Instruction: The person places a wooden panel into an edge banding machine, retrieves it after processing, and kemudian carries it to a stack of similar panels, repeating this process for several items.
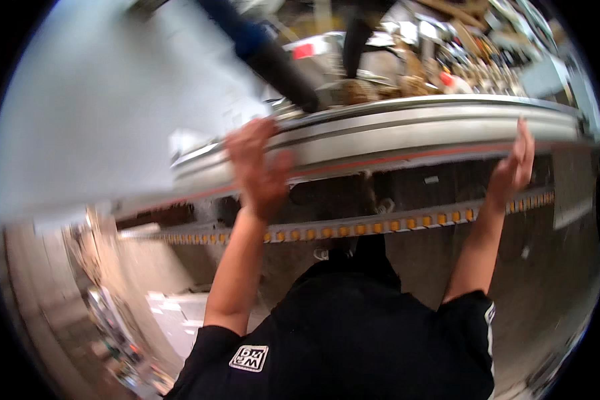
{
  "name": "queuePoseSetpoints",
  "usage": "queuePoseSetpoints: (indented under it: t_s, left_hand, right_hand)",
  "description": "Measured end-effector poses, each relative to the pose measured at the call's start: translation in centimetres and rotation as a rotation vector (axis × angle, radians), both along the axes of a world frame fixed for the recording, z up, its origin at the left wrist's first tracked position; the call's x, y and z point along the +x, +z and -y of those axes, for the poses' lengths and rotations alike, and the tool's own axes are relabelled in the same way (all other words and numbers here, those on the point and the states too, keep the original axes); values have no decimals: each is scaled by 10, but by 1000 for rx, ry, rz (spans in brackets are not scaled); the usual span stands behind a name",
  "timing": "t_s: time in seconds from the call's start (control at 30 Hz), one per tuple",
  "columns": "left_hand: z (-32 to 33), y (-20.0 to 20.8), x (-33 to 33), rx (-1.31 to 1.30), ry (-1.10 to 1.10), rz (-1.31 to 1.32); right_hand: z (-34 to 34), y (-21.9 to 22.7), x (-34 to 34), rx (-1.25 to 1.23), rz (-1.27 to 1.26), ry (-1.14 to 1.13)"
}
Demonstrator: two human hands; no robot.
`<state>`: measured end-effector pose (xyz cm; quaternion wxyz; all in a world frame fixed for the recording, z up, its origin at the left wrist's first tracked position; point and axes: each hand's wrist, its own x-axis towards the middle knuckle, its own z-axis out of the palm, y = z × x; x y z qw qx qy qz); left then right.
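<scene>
A long pale metal rail (413, 130), grooved along its length, runs across in front of me along the edge of a machine. My left hand (257, 163) is at the rail's left part, blurred, its fingers stretched upward and the thumb apart. It overlaps the rail in view; whether it touches cannot be told. Toward the rail's right end, my right hand (515, 163) is raised with straight fingers and the palm turned inward. No held object shows in either hand.
Below the rail runs a strip of yellow rollers (360, 229). A large pale panel (107, 107) fills the upper left. A dark, blue-banded machine arm (277, 63) slants down to the rail. Mixed tools and parts (473, 63) crowd the far right. White sheets (180, 320) lie lower left.
</scene>
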<state>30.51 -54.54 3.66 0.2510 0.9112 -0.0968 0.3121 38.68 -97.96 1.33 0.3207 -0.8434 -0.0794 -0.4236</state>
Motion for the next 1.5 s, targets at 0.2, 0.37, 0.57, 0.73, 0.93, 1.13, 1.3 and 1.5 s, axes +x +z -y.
queuePoseSetpoints:
  t_s: [0.2, 0.37, 0.57, 0.73, 0.93, 1.13, 1.3, 1.5]
  left_hand:
    - [-55, -54, -197, -249, -266, -270]
    - [-115, -173, -446, -716, 276, -939]
    - [-203, -238, -647, -1162, 1018, -524]
    - [-238, -285, -705, -1579, 1270, 4]
    - [-303, -306, -757, -1786, 1716, 736]
    - [-386, -325, -831, -1773, 2172, 1342]
    - [-427, -346, -852, -1623, 2410, 1612]
    - [-465, -342, -839, -1544, 2391, 1878]
  right_hand:
    - [-180, -80, -189, 473, -434, 627]
    - [-289, -161, -307, -295, -1326, 1047]
    - [-447, -210, -348, -804, -1497, 1363]
    - [-587, -197, -342, -1258, -1269, 1402]
    - [-750, -216, -356, -1475, -1108, 1595]
    - [-921, -223, -403, -1607, -1078, 1783]
    - [-1063, -201, -431, -1604, -960, 1924]
    - [-1233, -175, -507, -1860, -503, 2072]
